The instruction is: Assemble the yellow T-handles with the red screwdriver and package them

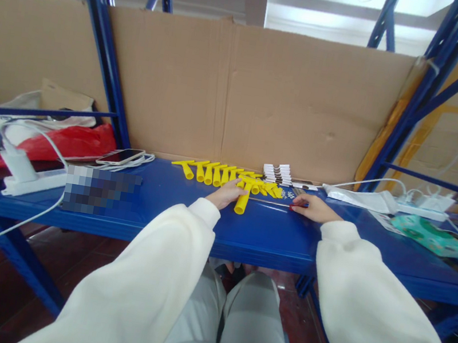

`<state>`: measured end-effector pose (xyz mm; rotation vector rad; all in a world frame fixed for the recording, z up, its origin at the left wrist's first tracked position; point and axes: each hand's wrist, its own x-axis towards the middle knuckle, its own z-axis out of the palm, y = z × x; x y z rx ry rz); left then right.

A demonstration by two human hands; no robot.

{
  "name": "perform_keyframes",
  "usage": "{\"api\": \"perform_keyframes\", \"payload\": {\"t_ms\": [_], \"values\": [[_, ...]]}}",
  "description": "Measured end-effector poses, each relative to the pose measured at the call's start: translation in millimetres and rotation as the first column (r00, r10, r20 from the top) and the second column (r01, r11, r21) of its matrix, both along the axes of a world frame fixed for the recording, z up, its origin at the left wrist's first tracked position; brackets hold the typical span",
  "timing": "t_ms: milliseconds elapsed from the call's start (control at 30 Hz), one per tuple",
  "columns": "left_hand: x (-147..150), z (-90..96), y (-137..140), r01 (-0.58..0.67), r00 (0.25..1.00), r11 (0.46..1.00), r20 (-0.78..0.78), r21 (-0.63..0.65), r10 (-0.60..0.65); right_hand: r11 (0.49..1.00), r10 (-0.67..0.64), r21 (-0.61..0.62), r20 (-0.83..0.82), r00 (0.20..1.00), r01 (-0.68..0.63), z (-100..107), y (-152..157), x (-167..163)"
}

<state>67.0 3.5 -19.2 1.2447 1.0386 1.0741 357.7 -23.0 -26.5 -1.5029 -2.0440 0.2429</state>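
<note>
My left hand [224,195] is closed on a yellow T-shaped plastic piece [241,201] with a hollow tube pointing toward me. In my right hand [314,208] is a screwdriver [274,203] with a red handle. Its long thin shaft lies level and points left at the yellow piece; whether the tip touches it I cannot tell. Behind my left hand, several like yellow T-shaped pieces [208,175] lie in a row. Small flat yellow parts [272,190] and tiny white bits [287,194] lie between my hands, farther back.
White strips with dark ends [277,173] lie at the back of the blue table [179,210], before a cardboard wall [301,102]. Power strips stand left [36,181] and right [422,212]. A green packet [430,235] lies right, a red bag [71,142] left. Blue posts rise on both sides.
</note>
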Motion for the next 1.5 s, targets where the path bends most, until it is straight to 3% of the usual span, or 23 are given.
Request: {"api": "perform_keyframes", "payload": {"t_ms": [233, 400, 533, 800, 1100, 1300, 1500], "values": [[-1.0, -5.8, 7.5, -0.085, 0.977, 0.981, -0.176, 0.173, 0.116, 0.999, -0.041, 0.001, 0.032, 0.999, 0.041, -3.6, 5.0, 4.9], [1.6, -9.1, 12.0, -0.103, 0.867, 0.912, -0.414, 0.397, 0.278, 0.993, -0.116, 0.043, 0.094, 0.989, 0.112, -8.8, 13.4, 11.3], [3.4, -11.7, 16.8, -0.101, 0.82, 0.847, -0.439, 0.521, 0.368, 0.988, -0.151, 0.039, 0.141, 0.978, 0.147, -10.8, 17.0, 11.0], [1.2, -10.9, 20.8, -0.177, 0.865, 0.841, -0.326, 0.511, 0.38, 0.964, -0.265, 0.082, 0.253, 0.93, 0.253, -6.4, 14.8, 4.3], [-2.0, -1.7, 14.5, -0.152, 0.841, 0.838, -0.377, 0.524, 0.389, 0.927, -0.376, 0.101, 0.28, 0.884, 0.362, 0.3, 8.4, 2.9], [-4.1, 4.4, 12.4, -0.165, 0.849, 0.795, -0.326, 0.583, 0.415, 0.92, -0.382, 0.168, 0.201, 0.902, 0.353, -0.5, 10.6, 1.9], [-4.3, 3.5, 12.5, -0.108, 0.78, 0.739, -0.405, 0.665, 0.477, 0.896, -0.439, 0.158, 0.166, 0.883, 0.415, 4.4, 22.1, -7.5]]}}
